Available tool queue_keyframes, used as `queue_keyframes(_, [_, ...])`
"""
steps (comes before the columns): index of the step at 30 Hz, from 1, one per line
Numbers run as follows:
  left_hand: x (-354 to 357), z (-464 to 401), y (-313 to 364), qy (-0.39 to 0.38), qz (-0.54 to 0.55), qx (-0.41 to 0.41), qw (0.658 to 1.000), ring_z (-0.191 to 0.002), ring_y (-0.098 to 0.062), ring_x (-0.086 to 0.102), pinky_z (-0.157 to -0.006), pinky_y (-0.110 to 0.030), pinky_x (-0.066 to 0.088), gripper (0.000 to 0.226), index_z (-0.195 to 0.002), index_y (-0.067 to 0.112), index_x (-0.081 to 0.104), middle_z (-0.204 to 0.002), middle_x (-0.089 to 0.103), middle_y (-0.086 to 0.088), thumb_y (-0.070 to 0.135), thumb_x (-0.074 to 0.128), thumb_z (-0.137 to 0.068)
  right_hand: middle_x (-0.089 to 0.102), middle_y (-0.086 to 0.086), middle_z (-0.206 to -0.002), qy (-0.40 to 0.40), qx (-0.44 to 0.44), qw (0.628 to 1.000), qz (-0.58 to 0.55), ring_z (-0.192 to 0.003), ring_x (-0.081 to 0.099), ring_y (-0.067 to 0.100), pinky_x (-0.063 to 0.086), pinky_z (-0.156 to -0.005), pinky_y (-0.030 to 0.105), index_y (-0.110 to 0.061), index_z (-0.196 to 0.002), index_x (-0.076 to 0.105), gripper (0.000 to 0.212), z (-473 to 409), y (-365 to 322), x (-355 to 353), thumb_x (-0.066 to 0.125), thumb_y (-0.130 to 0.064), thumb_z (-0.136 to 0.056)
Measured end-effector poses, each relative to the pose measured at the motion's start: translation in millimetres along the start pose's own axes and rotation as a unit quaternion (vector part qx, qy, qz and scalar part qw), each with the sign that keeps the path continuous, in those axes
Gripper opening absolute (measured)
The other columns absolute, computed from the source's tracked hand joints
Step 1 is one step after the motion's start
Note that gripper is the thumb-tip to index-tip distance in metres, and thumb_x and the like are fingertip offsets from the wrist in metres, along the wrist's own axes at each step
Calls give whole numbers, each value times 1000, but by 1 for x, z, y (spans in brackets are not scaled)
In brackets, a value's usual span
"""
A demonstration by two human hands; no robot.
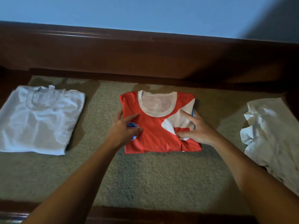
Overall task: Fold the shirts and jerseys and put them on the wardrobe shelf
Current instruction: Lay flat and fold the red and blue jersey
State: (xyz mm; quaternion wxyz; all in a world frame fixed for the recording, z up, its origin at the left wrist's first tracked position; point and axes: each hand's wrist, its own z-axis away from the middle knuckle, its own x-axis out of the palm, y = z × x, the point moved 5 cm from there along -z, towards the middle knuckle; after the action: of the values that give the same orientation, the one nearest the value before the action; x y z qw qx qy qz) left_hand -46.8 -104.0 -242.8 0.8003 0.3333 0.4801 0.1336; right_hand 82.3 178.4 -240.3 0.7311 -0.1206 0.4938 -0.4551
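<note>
A folded red jersey [153, 136] with a white collar and a blue badge lies in the middle of the olive-green mat [145, 178]. My left hand [124, 128] rests flat on its left side, thumb at the left edge and fingers spread over the badge. On the jersey's right side my right hand [195, 130] lies over the white panel with its fingers bent down onto the cloth. A folded white shirt [40, 118] lies on the mat to the left. At the right edge sits a crumpled white shirt [268, 131], unfolded.
The mat fills a dark brown wooden frame, with a tall wooden board [145, 50] at the back and a wooden edge [145, 215] at the front. A blue wall [145, 12] rises behind. Bare mat shows between the garments.
</note>
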Motion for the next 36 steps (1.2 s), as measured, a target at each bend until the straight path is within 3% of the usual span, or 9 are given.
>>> queue_keyframes(4, [3, 7, 3, -1, 132, -10, 991, -135, -20, 45, -113, -45, 42, 66, -137, 36, 60, -153, 34, 1, 34, 85, -76, 22, -21, -158, 8, -12, 997, -74, -123, 50, 2, 44, -95, 19, -32, -154, 40, 92, 6, -2, 6, 89, -27, -76])
queue_keyframes(7, [-6, 7, 5, -5, 265, -45, 963, -116, -11, 58, -98, -27, 51, 74, -141, 26, 57, -136, 50, 5, 23, 88, -74, 32, -23, -147, 34, -13, 990, -136, -129, 39, 0, 35, -101, 17, -18, -158, 33, 93, 10, -3, 0, 84, -10, -81])
queue_keyframes(10, [-8, 9, 3, -15, 164, -16, 986, -125, -16, 53, -108, -33, 45, 85, -149, 25, 47, -146, 45, 3, 29, 87, -74, 30, -32, -139, 22, -24, 990, -134, -130, 38, 0, 36, -92, 2, -13, -158, 30, 90, 16, -5, 4, 80, -4, -84])
queue_keyframes(14, [1, 19, -2, -26, -92, 9, 995, -144, -29, 35, -113, -46, 38, 87, -156, 29, 32, -167, 11, 2, 51, 74, -82, 11, -26, -160, 25, 20, 997, 76, -144, 39, 19, 44, -109, 39, -27, -160, 23, 100, 22, -2, 7, 78, -51, -80])
queue_keyframes(17, [-12, 25, 11, 143, -194, 42, 970, -144, -34, 32, -107, -55, 41, 69, -142, 24, 48, -166, 16, -6, 61, 59, -85, 28, 0, -162, 205, 37, 946, 249, -138, 43, 33, 38, -106, 52, -34, -156, 29, 98, 27, -14, -11, 38, -93, -77])
queue_keyframes(19, [-7, 23, 28, 194, -247, 111, 943, -149, -35, 21, -114, -56, 29, 67, -139, 20, 52, -165, 21, -10, 65, 50, -88, 30, 3, -162, 273, -14, 913, 303, -138, 39, 35, 33, -104, 54, -35, -155, 31, 98, 26, -34, -7, 21, -96, -79])
queue_keyframes(28, [59, -2, 17, 66, -255, 185, 947, -155, -21, -9, -125, -50, -1, 71, -161, 28, 10, -169, -1, 2, 65, 15, -101, -5, 3, -171, 160, -77, 924, 339, -156, -12, 28, 3, -123, 59, -40, -161, 3, 85, -18, -20, 61, 10, -86, -90])
queue_keyframes(32, [25, 23, 18, 207, -146, 174, 952, -126, -32, 48, -102, -51, 39, 38, -128, 16, 61, -135, 55, -9, 39, 50, -99, 7, 8, -170, 209, -73, 925, 309, -156, 2, 32, 11, -121, 57, -36, -160, 16, 74, -5, -31, 48, 25, -75, -97])
queue_keyframes(36, [7, 70, -4, 227, -111, 33, 967, -81, -34, 63, -68, -41, 47, 27, -94, 13, 55, -93, 63, -6, 40, 60, -93, 53, 9, -130, 352, -65, 898, 256, -119, 48, 30, 39, -95, 47, -22, -136, 58, 48, 44, -19, 34, 48, -51, -98])
